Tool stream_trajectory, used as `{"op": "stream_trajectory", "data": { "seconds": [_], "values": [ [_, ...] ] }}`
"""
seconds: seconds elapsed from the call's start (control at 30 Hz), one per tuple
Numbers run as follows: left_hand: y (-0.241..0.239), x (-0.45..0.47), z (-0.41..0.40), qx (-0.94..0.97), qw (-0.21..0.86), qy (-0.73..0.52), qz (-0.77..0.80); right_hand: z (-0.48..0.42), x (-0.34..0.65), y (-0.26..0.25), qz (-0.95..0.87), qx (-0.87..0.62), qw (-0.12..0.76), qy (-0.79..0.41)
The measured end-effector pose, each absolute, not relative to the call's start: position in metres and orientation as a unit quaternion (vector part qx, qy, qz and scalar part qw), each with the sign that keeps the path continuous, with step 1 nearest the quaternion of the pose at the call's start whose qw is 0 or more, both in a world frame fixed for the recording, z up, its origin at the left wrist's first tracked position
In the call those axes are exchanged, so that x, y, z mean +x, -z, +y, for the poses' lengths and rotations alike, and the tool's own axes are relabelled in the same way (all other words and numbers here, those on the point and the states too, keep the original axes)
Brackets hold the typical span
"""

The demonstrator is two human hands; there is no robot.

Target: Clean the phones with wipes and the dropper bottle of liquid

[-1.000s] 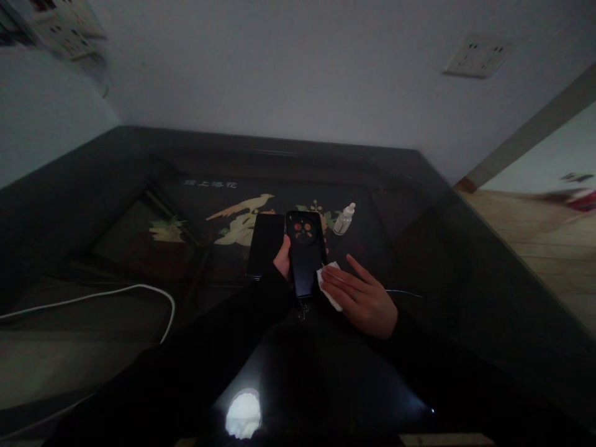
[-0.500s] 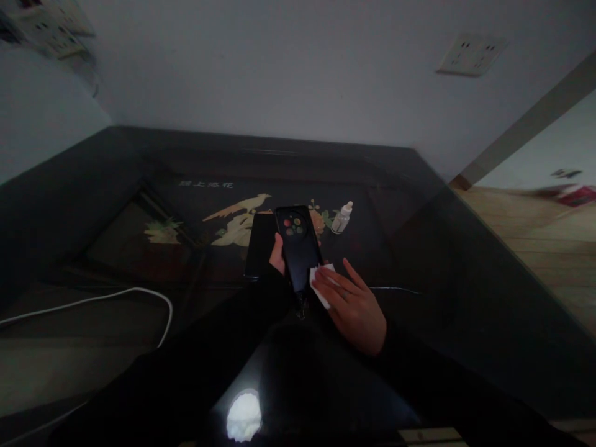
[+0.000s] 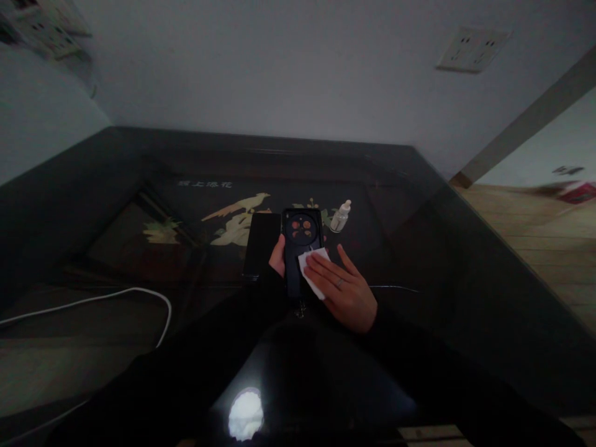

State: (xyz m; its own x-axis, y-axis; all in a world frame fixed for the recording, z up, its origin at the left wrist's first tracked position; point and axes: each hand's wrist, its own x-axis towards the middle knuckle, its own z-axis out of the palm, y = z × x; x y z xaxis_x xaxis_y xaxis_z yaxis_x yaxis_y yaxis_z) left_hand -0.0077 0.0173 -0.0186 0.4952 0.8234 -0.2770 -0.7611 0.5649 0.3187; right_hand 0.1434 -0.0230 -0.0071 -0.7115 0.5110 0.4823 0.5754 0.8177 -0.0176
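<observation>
the dark, glossy worktop (image 3: 395,254) carries a flat black slab (image 3: 261,245), an upright small bottle (image 3: 339,218) and, it seems, a white cable (image 3: 135,288).

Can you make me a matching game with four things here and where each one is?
Things:
1. phone case
2. white tissue
3. dropper bottle
4. looped white cable

Places:
A. under the right hand
B. at the left side of the picture
C. held in the left hand
D. on the table, just right of the phone case

Right pairs: 1-C, 2-A, 3-D, 4-B
</observation>
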Motion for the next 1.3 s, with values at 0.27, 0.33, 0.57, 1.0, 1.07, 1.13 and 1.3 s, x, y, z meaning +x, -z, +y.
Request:
{"op": "stream_trajectory", "data": {
  "seconds": [0.27,0.33,0.57,1.0,1.07,1.13,1.3],
  "values": [
    [0.022,-0.009,0.019,0.026,0.864,-0.469,0.182,-0.013,0.132,0.0,-0.929,-0.254,0.263,0.06],
    [0.022,-0.008,0.02,0.016,0.852,-0.492,0.18,-0.008,0.128,-0.003,-0.921,-0.269,0.275,0.061],
    [0.015,-0.013,0.017,0.021,0.901,-0.385,0.197,-0.032,0.125,0.006,-0.925,-0.258,0.273,0.052],
    [0.042,0.006,0.033,0.012,0.763,-0.605,0.228,0.014,0.107,-0.012,-0.897,-0.355,0.253,0.075],
    [0.045,0.009,0.032,0.01,0.746,-0.627,0.227,0.012,0.109,-0.012,-0.898,-0.351,0.252,0.081],
    [0.045,0.011,0.033,0.007,0.735,-0.642,0.218,0.014,0.11,-0.013,-0.897,-0.352,0.25,0.094],
    [0.029,0.004,0.049,0.01,0.725,-0.663,0.187,0.032,0.106,-0.02,-0.897,-0.346,0.228,0.152]
  ]
}}
